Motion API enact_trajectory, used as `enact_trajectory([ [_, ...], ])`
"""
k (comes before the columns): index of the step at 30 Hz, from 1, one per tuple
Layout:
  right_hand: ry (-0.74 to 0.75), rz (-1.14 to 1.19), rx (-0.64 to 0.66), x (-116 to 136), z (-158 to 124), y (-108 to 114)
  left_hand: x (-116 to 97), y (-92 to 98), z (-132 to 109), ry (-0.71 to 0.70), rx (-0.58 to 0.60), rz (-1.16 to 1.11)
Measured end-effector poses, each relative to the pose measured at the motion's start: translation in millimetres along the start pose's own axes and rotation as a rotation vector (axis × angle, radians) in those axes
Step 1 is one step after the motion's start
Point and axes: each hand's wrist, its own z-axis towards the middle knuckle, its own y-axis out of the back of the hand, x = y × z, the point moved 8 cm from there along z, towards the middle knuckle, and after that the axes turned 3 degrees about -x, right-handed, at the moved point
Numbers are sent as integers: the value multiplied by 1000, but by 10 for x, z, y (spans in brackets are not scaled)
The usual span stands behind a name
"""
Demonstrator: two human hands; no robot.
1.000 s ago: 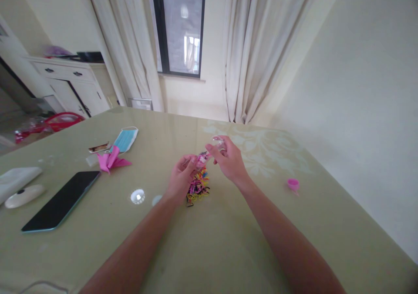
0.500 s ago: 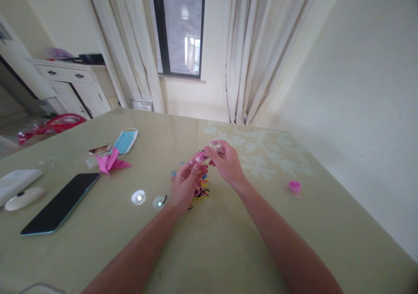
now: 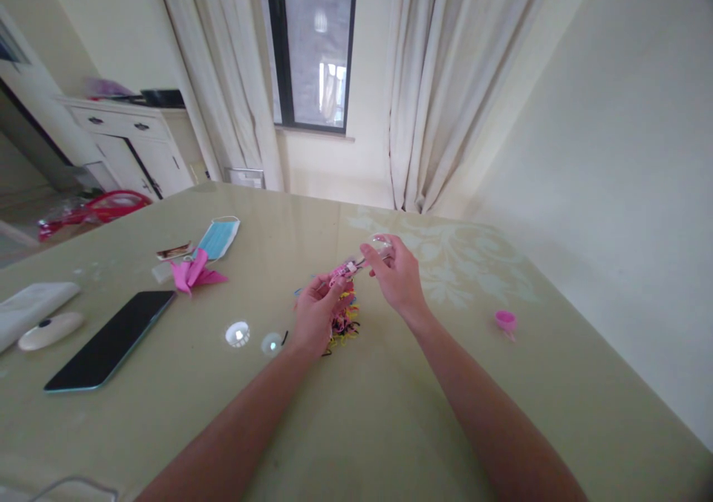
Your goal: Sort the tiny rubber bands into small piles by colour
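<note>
Held above the middle of the table is a small clear plastic container (image 3: 346, 268) with a pink-and-white patterned part. My left hand (image 3: 316, 313) is closed around its lower left end, thumb on top. The rounded clear end sits at the fingertips of my right hand (image 3: 399, 275), which is pinched shut on it. A thin dark strip shows between the two hands; I cannot make out what it is. Under and beside my left hand lies a pile of small coloured rubber bands (image 3: 345, 326), yellow, black, pink and blue, partly hidden by that hand.
A pink cup-shaped cap (image 3: 506, 320) lies to the right. Leftward are a pink folded-paper piece (image 3: 196, 273), a blue face mask (image 3: 219, 238), a phone (image 3: 111, 342), a white oval case (image 3: 51, 331) and two shiny round clear pieces (image 3: 238, 333). A wall borders the table's right edge.
My right hand has moved slightly right, with more of the clear rounded end and the patterned part showing between the hands. The whole view has shifted a little.
</note>
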Motion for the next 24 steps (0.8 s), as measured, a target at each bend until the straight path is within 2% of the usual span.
enact_trajectory([
  [7,20,-12,-9,64,-11,33,-18,-27,-5,-34,36,13],
  [13,87,-112,-2,213,-88,18,93,-73,-41,105,116,-114],
  [18,69,-78,58,206,-119,-52,142,-128,-85,199,179,-135],
  [24,104,-87,-6,239,-87,47,140,-32,-18,149,102,-103],
])
